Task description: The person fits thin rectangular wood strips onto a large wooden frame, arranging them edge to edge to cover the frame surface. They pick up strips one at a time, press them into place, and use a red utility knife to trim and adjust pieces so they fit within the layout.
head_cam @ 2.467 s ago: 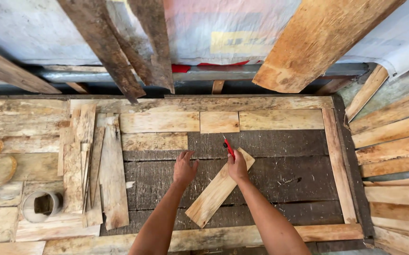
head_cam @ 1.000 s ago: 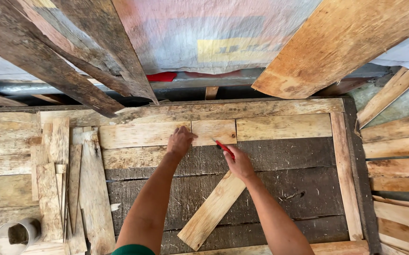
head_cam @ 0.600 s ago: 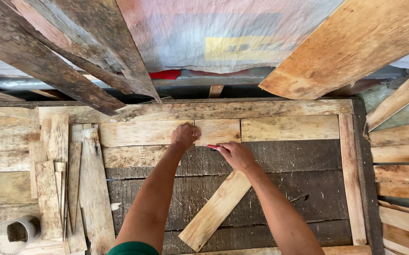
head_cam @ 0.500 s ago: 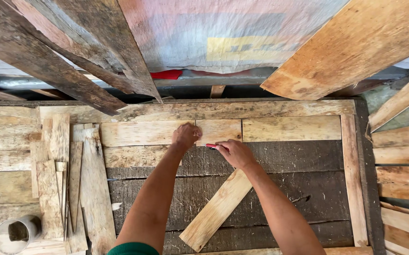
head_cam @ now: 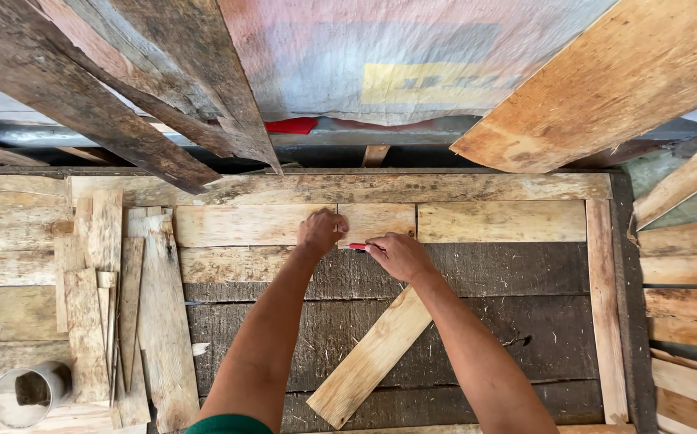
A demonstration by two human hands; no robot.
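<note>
Hands meet at the far middle of the counter (head_cam: 461,273), over a short pale board (head_cam: 377,222) that lies in a row of light planks running left to right. The left hand (head_cam: 321,231) rests flat on the seam where that short board butts against a longer pale plank (head_cam: 244,226) to its left, fingers curled loosely down and holding nothing, only pressing. The right hand (head_cam: 397,255) sits just near of the short board's near edge, fingers closed around a red pencil (head_cam: 357,247) whose tip points left and lies along that edge, close to the left hand's wrist. Beneath the right forearm a loose light plank (head_cam: 371,358) lies diagonally on the dark boards, its far end hidden under the arm and its near end pointing toward the near left. To the right of the hands the dark surface is open as far as an upright pale strip (head_cam: 606,309) that borders it (past that strip, stacked boards (head_cam: 686,273) fill the right edge). On the left, several narrow offcuts (head_cam: 115,305) lie lengthwise, well apart from the hands, with a small tin can (head_cam: 28,392) at the near left corner. Large weathered planks (head_cam: 123,96) lean overhead at the far side.
</note>
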